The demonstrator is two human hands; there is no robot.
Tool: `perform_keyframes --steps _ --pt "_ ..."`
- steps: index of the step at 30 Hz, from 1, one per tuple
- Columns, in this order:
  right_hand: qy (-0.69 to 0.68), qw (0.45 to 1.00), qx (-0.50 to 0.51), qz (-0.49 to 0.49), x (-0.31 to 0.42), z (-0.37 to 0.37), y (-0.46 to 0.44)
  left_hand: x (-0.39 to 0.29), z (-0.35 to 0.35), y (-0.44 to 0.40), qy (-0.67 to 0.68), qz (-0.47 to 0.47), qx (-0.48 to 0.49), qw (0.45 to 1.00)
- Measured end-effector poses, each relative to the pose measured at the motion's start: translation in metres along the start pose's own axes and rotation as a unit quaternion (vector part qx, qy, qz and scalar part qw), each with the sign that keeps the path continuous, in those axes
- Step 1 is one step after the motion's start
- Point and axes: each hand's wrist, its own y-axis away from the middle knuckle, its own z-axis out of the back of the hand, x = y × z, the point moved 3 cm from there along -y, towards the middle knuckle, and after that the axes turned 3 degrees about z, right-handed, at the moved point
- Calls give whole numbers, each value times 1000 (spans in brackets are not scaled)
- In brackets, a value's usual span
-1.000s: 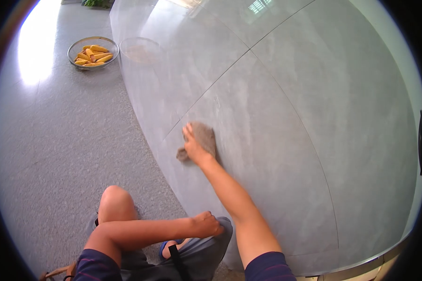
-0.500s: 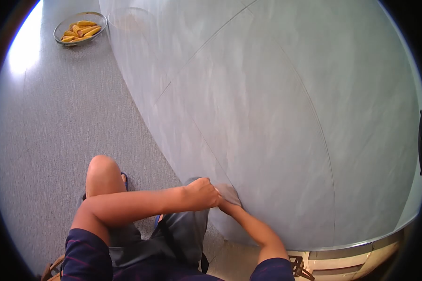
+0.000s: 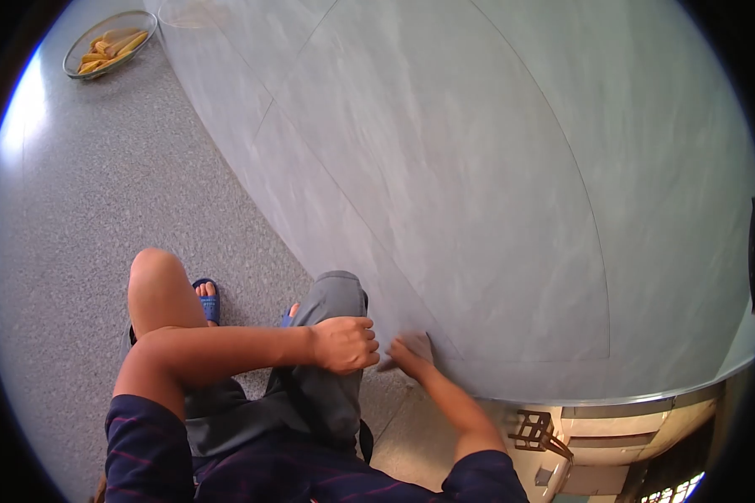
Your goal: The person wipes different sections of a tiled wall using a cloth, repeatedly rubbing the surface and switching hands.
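My left hand [image 3: 344, 344] is closed in a fist above my right knee, its knuckles facing up. Whatever it may hold is hidden under the fingers. Just to its right, a small gap away, is my right hand [image 3: 409, 354], blurred, with its fingers bent together against or close to the glossy grey panel [image 3: 445, 210]. A dull grey-pink shape [image 3: 418, 339] shows by the right fingertips. I cannot tell whether it is a cloth or a reflection.
A clear glass bowl [image 3: 109, 46] of long yellow pieces stands on the speckled grey floor [image 3: 134, 159] at upper left. The panel mirrors it faintly. A brown stool [image 3: 533, 429] shows at lower right. My foot in a blue slipper [image 3: 210, 302] is left of my knee.
My hands touched half a second ago and are now slightly apart. The view has shifted, so the bowl sits farther left and my slipper shows more.
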Motion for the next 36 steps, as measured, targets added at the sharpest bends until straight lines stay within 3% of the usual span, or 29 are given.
perform_keyframes --steps 1,3,4,6,7,9,12,13,14,16,17,18,20,22,24,25,27,28,30,34,36 --pt "3 999 22 -35 23 53 -39 0 -1 -2 0 1 5 1000" --pt "-53 993 -1 -105 42 79 -101 -2 0 -5 -3 -14 -31 999" --pt "-112 984 -73 -115 53 103 -124 -2 0 -6 -3 -16 -22 1000" --pt "-40 978 -204 29 49 98 -189 -1 -1 -8 -2 -15 10 1000" --pt "28 975 -198 100 49 95 -229 -1 -1 -9 1 -22 18 1000" --pt "62 942 -301 131 72 166 -242 0 -1 -8 14 5 43 999" --pt "96 910 -363 175 70 158 -256 1 8 -6 15 17 49 999" --pt "7 932 -316 175 65 147 -248 0 8 -6 21 13 53 998" --pt "4 934 -315 170 63 134 -234 1 7 -5 12 12 53 998" --pt "-99 896 -399 166 58 112 -198 3 8 -4 4 16 52 999" --pt "-121 967 -220 47 49 99 -191 3 10 -4 11 17 45 999" --pt "-133 988 -30 -74 38 84 -176 2 11 -4 17 19 38 999" --pt "-84 991 -54 -89 24 30 -127 3 10 -1 17 28 40 999" --pt "-53 991 13 -120 7 -15 -79 4 10 0 18 31 43 998" --pt "49 989 135 -25 15 5 -34 4 11 3 31 36 44 998" --pt "44 989 137 -28 14 0 -29 5 12 4 35 34 46 998" --pt "108 958 265 -11 14 -14 -22 6 17 5 40 38 45 997" --pt "104 958 265 -13 15 -17 -26 7 17 5 43 37 49 997" --pt "-128 931 215 -267 17 -9 -45 7 17 5 51 38 33 997" --pt "-87 979 34 -180 21 -82 -141 8 17 4 49 36 30 998" --pt "-67 995 -60 -47 40 -31 -197 7 18 1 44 27 34 998"
